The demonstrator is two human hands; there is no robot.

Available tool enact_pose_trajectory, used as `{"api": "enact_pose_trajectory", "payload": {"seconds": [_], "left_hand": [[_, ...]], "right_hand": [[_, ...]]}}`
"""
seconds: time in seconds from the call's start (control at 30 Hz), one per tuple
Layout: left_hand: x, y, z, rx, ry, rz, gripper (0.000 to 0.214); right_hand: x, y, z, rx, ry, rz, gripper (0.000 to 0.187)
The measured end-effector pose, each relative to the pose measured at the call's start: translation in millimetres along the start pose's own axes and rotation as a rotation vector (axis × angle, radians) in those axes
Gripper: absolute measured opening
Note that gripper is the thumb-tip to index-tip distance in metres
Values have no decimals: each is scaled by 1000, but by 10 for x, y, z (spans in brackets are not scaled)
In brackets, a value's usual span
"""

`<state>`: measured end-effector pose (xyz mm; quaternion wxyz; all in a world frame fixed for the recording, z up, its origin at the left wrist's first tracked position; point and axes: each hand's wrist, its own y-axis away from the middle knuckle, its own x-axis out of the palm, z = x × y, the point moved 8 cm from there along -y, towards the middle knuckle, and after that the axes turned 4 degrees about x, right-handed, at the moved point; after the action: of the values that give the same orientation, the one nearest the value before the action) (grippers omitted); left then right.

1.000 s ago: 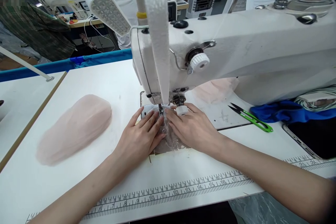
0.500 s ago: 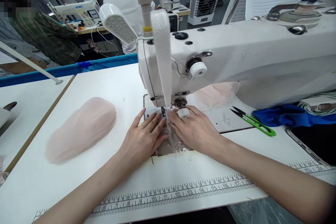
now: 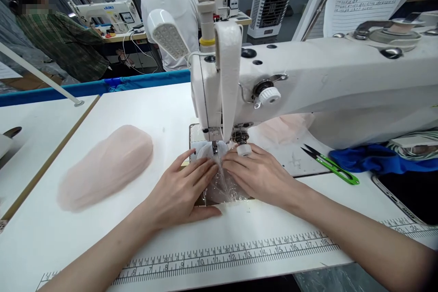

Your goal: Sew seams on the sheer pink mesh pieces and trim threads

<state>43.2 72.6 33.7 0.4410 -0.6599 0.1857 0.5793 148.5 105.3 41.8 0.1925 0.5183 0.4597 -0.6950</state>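
Note:
A white sewing machine [image 3: 308, 68] stands over the table, its presser foot [image 3: 215, 147] down in front of me. Under the foot lies a small piece of sheer pale fabric [image 3: 205, 149]. My left hand [image 3: 183, 189] lies to the left of the foot, fingers stretched onto the fabric and thumb spread out. To the right, my right hand [image 3: 262, 173] rests flat with its fingertips on the fabric, partly behind a white knob. Clear plastic film [image 3: 224, 189] covers the machine bed between both hands.
Pale pink sheer fabric [image 3: 106, 166] lies at left, with more pink fabric [image 3: 285, 127] behind the machine head. Green thread snips [image 3: 331, 166], a blue cloth [image 3: 372, 157] and a phone [image 3: 410, 196] lie at right. A printed ruler [image 3: 219, 258] edges the table. Two people sit beyond.
My left hand has slid back slightly towards me, its thumb moving down and away from the film. More pale fabric shows around the foot. The camera view has shifted a little.

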Motion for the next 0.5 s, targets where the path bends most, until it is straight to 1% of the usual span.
{"api": "enact_pose_trajectory", "payload": {"seconds": [0.03,0.07,0.1,0.13,0.17,0.2,0.23,0.27,0.37,0.4,0.5], "left_hand": [[-17,6,-3,11,-16,-14,53],[-34,9,-5,17,-40,-37,41],[-50,8,-4,19,-60,-64,31],[-64,4,1,12,-68,-90,26],[-74,-2,12,-4,-60,-113,24],[-79,-9,26,-25,-40,-128,23],[-81,-15,40,-49,-15,-136,22],[-80,-21,50,-71,4,-140,22],[-75,-32,39,-93,-8,-136,28],[-66,-34,22,-84,-29,-125,31],[-26,-33,-50,-28,-100,-78,33]], "right_hand": [[-23,2,0,-13,-32,13,20],[-43,3,-2,-20,-64,31,22],[-56,4,-3,-23,-92,54,31],[-62,5,0,-26,-111,81,46],[-60,6,7,-30,-118,107,62],[-51,8,17,-32,-111,130,72],[-39,11,28,-34,-89,143,75],[-30,14,41,-39,-56,141,68],[-43,28,104,-75,47,47,24],[-53,38,129,-92,66,10,20],[-70,68,189,-138,66,-45,22]]}}
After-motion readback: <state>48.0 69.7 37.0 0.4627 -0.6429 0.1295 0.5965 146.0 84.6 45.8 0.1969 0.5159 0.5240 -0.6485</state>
